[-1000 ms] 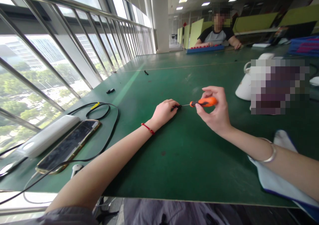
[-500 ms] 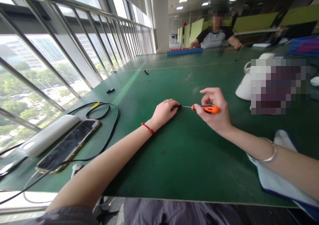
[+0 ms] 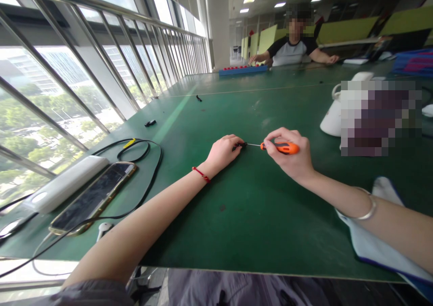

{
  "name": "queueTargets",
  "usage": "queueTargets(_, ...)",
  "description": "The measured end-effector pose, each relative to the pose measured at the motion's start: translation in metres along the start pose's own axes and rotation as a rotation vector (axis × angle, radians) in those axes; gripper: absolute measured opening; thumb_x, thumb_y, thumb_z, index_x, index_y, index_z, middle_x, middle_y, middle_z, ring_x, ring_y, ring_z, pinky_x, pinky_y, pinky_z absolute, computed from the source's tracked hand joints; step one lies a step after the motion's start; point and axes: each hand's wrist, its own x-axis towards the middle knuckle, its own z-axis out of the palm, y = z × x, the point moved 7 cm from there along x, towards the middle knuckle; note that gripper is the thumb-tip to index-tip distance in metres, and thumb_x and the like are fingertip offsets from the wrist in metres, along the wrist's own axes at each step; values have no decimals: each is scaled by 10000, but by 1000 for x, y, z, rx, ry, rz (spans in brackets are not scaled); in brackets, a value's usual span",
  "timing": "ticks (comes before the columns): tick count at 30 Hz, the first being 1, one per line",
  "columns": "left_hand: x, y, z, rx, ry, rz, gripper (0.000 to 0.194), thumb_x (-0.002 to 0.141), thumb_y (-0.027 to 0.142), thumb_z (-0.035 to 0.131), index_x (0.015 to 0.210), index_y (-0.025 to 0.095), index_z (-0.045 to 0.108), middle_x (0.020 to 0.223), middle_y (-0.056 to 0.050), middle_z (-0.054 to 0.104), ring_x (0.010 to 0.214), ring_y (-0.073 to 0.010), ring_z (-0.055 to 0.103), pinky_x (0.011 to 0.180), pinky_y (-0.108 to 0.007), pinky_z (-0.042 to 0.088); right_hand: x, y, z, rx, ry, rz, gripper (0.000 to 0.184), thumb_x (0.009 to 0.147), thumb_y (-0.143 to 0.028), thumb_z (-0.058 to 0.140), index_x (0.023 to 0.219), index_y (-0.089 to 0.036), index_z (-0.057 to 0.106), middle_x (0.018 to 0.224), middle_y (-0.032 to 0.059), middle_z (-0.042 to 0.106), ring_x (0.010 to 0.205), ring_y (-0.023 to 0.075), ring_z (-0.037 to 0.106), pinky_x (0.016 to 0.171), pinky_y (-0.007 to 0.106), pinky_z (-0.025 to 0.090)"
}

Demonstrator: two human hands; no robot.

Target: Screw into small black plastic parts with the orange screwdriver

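My left hand [image 3: 223, 151] rests on the green table, its fingers closed on a small black part [image 3: 239, 146] that they mostly cover. An orange and black screwdriver [image 3: 286, 148] lies level in my right hand [image 3: 296, 159], with thumb and fingers closed around the front of its handle. The thin metal shaft points left, and its tip meets the black part at my left fingertips. What kind of part it is, I cannot make out.
Left of my arm lie a phone [image 3: 94, 197], a white power bank [image 3: 67, 184], a black cable [image 3: 158, 161] and an earbud [image 3: 104, 228]. Small black pieces [image 3: 150, 123] lie farther out. A white jug [image 3: 331, 116] and a cloth [image 3: 368, 238] are at right. A person [image 3: 292, 48] sits opposite with a blue tray [image 3: 243, 71].
My right fingers, lifted off the handle before, have come down and closed on the screwdriver. My left hand stays put. Across the table, the blue tray has shifted slightly left.
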Motion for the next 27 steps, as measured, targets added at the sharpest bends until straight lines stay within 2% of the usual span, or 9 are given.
queueTargets(4, 0, 0, 0, 3, 5, 3, 242, 854, 179, 480, 1002, 194, 671, 1001, -45, 679, 924, -183, 628, 795, -279, 506, -2, -2, 0, 31, 14, -21, 63, 750, -257, 610, 805, -251, 579, 757, 5, 649, 691, 188, 588, 682, 342, 467)
queueTargets(7, 0, 0, 0, -2, 4, 12, 245, 852, 173, 479, 1006, 188, 670, 1001, -48, 678, 921, -183, 628, 790, -280, 505, -1, 0, -5, 87, 83, -35, 331, 709, -221, 631, 1023, -243, 529, 873, 23, 617, 726, 188, 592, 701, 351, 476)
queueTargets(9, 0, 0, 0, -3, 4, 12, 243, 852, 172, 480, 1004, 186, 669, 1002, -49, 678, 924, -185, 628, 789, -280, 505, 0, 1, -5, 87, 89, -23, 377, 690, -243, 657, 1038, -241, 512, 770, -8, 585, 658, 174, 570, 704, 352, 472)
queueTargets(14, 0, 0, 0, 1, 7, 8, 236, 852, 173, 484, 993, 189, 673, 991, -44, 681, 916, -182, 629, 796, -278, 503, -1, -1, 2, 2, -19, 6, 91, 766, -307, 612, 734, -238, 562, 556, -35, 554, 588, 162, 557, 733, 357, 446)
queueTargets(16, 0, 0, 0, -3, 11, 15, 237, 850, 172, 485, 993, 182, 674, 984, -47, 680, 906, -185, 629, 792, -284, 505, -2, -2, 1, 29, 6, 6, 76, 756, -275, 609, 814, -239, 576, 664, -10, 602, 651, 178, 576, 704, 346, 453)
queueTargets(18, 0, 0, 0, -7, 12, 21, 239, 847, 167, 485, 994, 174, 673, 981, -49, 679, 904, -188, 629, 791, -291, 506, -2, -1, -2, 69, 44, 3, 239, 725, -238, 618, 954, -235, 551, 770, 4, 602, 666, 177, 573, 693, 347, 459)
queueTargets(21, 0, 0, 0, -6, 10, 15, 240, 844, 162, 487, 995, 178, 672, 989, -47, 679, 911, -186, 627, 791, -288, 506, 0, 1, -4, 96, 74, 8, 367, 689, -237, 647, 1026, -232, 502, 720, -20, 546, 628, 168, 549, 691, 349, 459)
queueTargets(24, 0, 0, 0, 1, 10, 13, 239, 852, 168, 482, 999, 188, 670, 991, -43, 679, 913, -181, 627, 790, -278, 502, 1, 2, 0, 74, -6, 36, 204, 731, -277, 636, 900, -248, 525, 517, -79, 439, 495, 139, 475, 681, 341, 450)
queueTargets(27, 0, 0, 0, 4, 12, 14, 237, 855, 172, 481, 998, 185, 670, 989, -43, 679, 911, -183, 627, 784, -280, 502, 0, 0, 2, 59, -28, 23, 113, 759, -279, 612, 841, -251, 539, 538, -60, 487, 520, 146, 507, 697, 350, 458)
